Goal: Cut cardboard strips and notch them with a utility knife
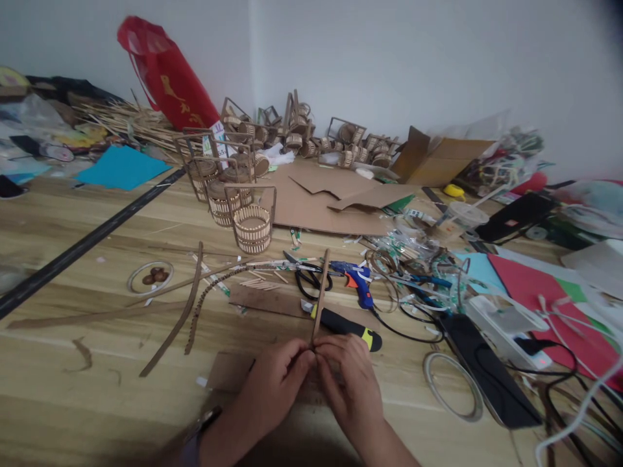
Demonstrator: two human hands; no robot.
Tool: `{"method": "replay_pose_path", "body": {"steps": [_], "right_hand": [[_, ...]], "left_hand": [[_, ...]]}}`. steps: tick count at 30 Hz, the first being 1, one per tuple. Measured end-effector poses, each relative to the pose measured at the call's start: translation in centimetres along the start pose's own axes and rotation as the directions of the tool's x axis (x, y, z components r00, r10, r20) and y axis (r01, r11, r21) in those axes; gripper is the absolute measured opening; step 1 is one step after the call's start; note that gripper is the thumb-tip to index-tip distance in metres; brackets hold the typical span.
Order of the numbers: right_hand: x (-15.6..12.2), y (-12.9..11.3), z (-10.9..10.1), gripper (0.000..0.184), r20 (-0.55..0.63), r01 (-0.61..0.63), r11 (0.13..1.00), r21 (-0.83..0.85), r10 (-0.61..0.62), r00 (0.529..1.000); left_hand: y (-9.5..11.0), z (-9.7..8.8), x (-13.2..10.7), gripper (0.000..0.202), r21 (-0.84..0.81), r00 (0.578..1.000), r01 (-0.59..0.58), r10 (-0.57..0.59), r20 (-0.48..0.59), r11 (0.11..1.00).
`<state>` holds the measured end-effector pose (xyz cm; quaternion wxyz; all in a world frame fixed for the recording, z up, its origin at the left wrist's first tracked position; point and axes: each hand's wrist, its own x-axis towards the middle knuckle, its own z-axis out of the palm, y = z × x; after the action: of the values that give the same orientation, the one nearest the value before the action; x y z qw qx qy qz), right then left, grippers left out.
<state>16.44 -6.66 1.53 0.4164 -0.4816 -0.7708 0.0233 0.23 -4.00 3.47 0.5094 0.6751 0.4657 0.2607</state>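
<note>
Both hands meet at the near middle of the table, fingers pinched together on the lower end of a narrow brown cardboard strip. My left hand grips it from the left, and my right hand from the right. The strip points away from me, over a black and yellow utility knife. Beyond the hands lie a flat cardboard piece, black-handled scissors and a blue glue gun. A small basket of light sticks with a square brown handle stands farther off.
Curved cardboard strips and a ring with brown balls lie at left. At right are a phone, a tape ring, a power strip and cables. Cardboard sheets and several baskets fill the back.
</note>
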Motion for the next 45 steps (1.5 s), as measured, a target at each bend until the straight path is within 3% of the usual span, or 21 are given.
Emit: {"method": "replay_pose_path", "body": {"steps": [13, 29, 33, 39, 45], "right_hand": [[0.06, -0.67, -0.04, 0.013, -0.004, 0.03, 0.999, -0.043, -0.03, 1.0], [0.31, -0.71, -0.38, 0.013, -0.065, -0.049, 0.998, -0.038, 0.046, 0.997], [0.24, -0.61, -0.39, 0.014, -0.091, -0.049, 0.998, -0.029, 0.046, 0.995], [0.16, -0.66, -0.36, 0.014, -0.04, -0.022, 0.997, -0.08, 0.019, 0.999], [0.12, -0.77, -0.42, 0.015, -0.007, -0.026, 0.991, -0.128, 0.026, 1.0]], "left_hand": [[-0.7, 0.65, -0.21, 0.032, 0.09, 0.994, -0.065, 0.072, -0.076, 0.994], [-0.74, 0.82, -0.33, 0.029, 0.159, 0.989, -0.131, 0.141, -0.053, 0.979], [-0.3, 0.6, -0.32, 0.03, 0.133, 0.993, -0.099, 0.106, -0.052, 0.986], [-0.05, 0.25, -0.03, 0.033, -0.06, 1.0, -0.03, 0.03, -0.004, 0.998], [-0.1, 0.42, -0.02, 0.036, -0.088, 0.999, 0.042, -0.04, 0.021, 0.995]]}}
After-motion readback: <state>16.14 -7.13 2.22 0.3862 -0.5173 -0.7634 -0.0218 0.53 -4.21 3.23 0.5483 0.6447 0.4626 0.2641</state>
